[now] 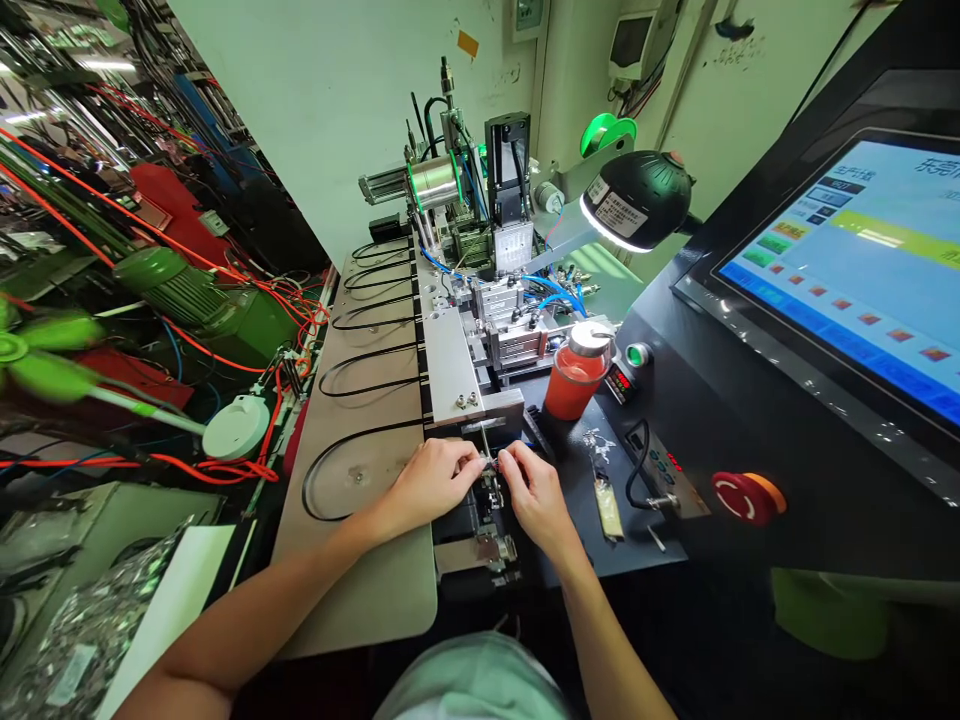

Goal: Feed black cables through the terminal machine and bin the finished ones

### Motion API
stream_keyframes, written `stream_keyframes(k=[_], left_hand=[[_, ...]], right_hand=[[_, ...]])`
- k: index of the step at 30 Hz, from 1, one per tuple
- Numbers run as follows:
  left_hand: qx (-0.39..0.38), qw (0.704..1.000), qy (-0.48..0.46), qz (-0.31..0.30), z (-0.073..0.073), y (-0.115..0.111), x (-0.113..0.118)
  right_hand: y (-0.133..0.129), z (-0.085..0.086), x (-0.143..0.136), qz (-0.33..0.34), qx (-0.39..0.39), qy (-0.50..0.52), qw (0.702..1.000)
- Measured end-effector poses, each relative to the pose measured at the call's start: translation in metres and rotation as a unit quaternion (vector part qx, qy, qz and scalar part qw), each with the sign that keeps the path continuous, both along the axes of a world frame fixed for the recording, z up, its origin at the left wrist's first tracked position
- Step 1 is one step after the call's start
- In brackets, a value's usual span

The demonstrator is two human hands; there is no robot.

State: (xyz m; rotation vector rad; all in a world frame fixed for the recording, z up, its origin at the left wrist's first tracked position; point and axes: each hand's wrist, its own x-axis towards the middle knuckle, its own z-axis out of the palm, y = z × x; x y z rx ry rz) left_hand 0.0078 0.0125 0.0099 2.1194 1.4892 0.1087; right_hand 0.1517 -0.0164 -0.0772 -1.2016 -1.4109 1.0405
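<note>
Fixture (491, 492) between my two hands, front end of the machine (517, 330)

Far left: green motor (169, 285). Next, black cable loops (360, 432) on the plate (394, 590). Left hand (439, 478): thumb and fingers bent in at the fixture's far end; cannot tell whether they pinch anything. Right hand (531, 488): fingertips meet the same spot from the other side; pinch likewise unreadable. Right of that, red jar (574, 378), metal lid; lamp (637, 200) lit beyond it. Then red stop button (748, 498); screen (870, 270) on, far right.
</note>
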Motion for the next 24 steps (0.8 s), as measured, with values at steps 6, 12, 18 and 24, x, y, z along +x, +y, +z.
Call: stream_keyframes(k=[6, 12, 18, 24], left_hand=[[0.034, 0.998, 0.046, 0.001, -0.002, -0.005, 0.002], [0.236, 0.965, 0.049, -0.107, -0.016, -0.019, -0.016], [0.353, 0.887, 0.162, -0.249, -0.013, -0.021, -0.015], [0.248, 0.949, 0.109, -0.163, -0.008, -0.016, -0.021]], right_hand=[[0.003, -0.002, -0.010, 0.014, 0.024, 0.045, 0.999], [0.001, -0.010, -0.015, -0.001, 0.008, 0.112, 0.994], [0.002, -0.016, -0.016, -0.005, -0.007, 0.125, 0.992], [-0.003, -0.011, -0.002, -0.065, 0.027, 0.029, 0.997]])
